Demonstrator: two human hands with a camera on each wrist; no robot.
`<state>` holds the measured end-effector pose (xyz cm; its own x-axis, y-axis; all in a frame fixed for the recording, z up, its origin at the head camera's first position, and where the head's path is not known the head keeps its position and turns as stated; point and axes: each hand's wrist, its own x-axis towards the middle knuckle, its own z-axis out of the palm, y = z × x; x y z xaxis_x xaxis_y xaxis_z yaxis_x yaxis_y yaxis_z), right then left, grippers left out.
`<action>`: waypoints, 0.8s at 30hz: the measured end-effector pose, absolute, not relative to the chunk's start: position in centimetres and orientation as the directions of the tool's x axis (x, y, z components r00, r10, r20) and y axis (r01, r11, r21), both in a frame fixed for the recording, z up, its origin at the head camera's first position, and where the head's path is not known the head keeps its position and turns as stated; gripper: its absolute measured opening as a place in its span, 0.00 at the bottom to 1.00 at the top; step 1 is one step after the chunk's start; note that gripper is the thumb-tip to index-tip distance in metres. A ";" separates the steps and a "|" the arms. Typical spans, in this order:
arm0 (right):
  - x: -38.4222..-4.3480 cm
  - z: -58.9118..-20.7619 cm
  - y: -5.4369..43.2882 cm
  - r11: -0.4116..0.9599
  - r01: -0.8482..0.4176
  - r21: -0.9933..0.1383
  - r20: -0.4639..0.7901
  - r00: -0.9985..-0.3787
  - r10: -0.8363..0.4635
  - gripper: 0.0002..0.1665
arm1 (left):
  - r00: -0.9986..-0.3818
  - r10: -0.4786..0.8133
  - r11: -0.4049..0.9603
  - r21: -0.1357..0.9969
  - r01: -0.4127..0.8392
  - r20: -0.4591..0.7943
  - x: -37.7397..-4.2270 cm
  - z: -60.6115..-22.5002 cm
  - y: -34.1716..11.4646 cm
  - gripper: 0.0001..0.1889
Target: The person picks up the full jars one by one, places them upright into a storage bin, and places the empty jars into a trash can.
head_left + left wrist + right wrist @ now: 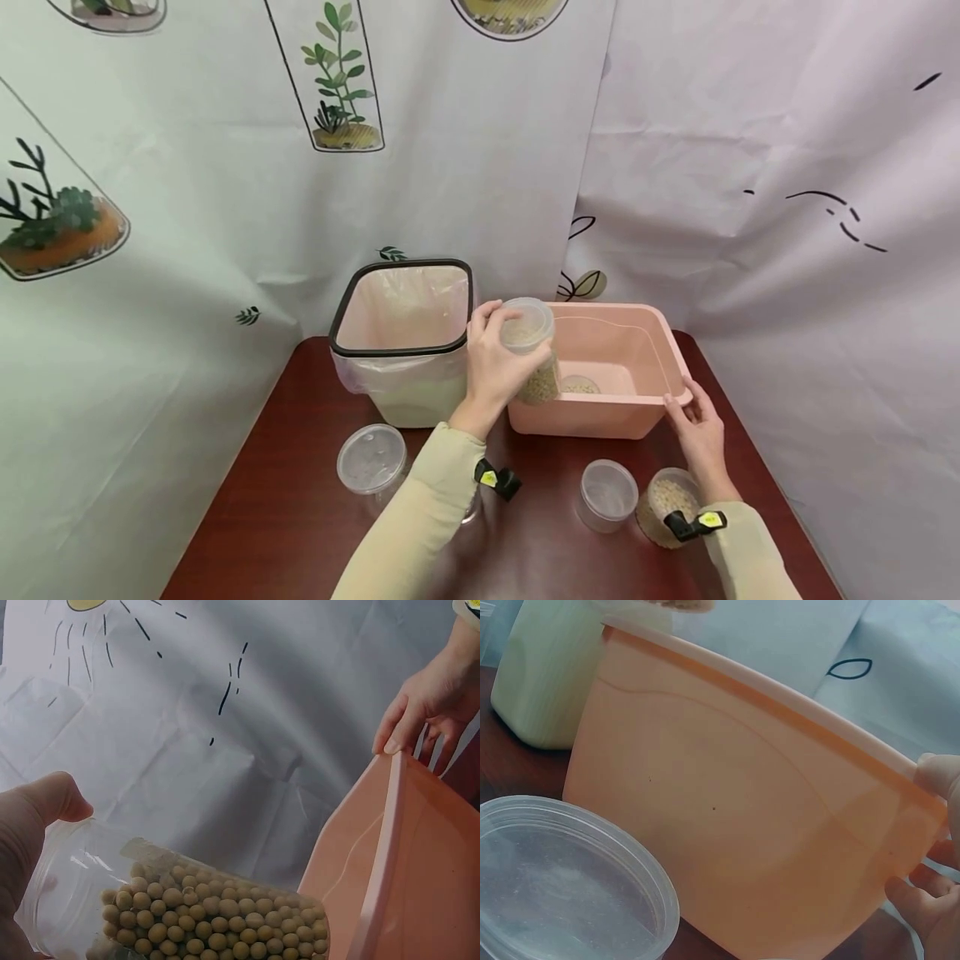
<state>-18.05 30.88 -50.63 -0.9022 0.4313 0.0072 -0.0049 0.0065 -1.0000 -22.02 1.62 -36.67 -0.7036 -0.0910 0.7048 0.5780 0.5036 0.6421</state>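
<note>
My left hand point(495, 354) grips a clear plastic jar point(542, 385) near its lidded top. Round tan beans point(217, 919) fill much of that jar, which is tilted beside the left end of a pink plastic tub point(577, 417). In the left wrist view, the jar's base overlaps the tub's wall. My right hand point(701, 433) holds the tub's front right corner, thumb over the rim and fingers around the outside. Inside the tub, the round top of another container with pale contents point(580, 384) shows just behind the front wall.
A lined waste bin point(420, 387) with a black rim stands left of the tub. A clear lidded container point(371, 460) sits at the left, partly behind my left forearm. In front of the tub are another clear container point(608, 493) and a jar of pale beans point(656, 521).
</note>
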 end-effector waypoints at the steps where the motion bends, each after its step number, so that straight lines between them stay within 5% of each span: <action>1: -18.1 -50.6 30.9 0.007 -0.006 -1.000 0.008 -0.902 0.432 0.36 | -0.704 -0.094 0.506 0.642 0.576 0.704 -22.1 -36.7 1.7 0.22; 11: -18.0 -50.9 30.8 0.000 -0.040 -0.999 0.036 -0.905 0.424 0.36 | -0.679 -0.126 0.534 0.626 0.568 0.723 -23.1 -37.2 2.9 0.23; 24: -18.1 -51.0 31.0 0.011 0.003 -1.000 0.002 -0.903 0.430 0.36 | -0.729 -0.181 0.578 0.671 0.464 0.660 -23.9 -38.0 4.8 0.22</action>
<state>-18.10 31.03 -50.97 -0.9029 0.4299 0.0022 0.0026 0.0106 -0.9999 -23.86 4.84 -37.99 -0.7291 -0.1807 0.6601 0.4644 0.5779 0.6711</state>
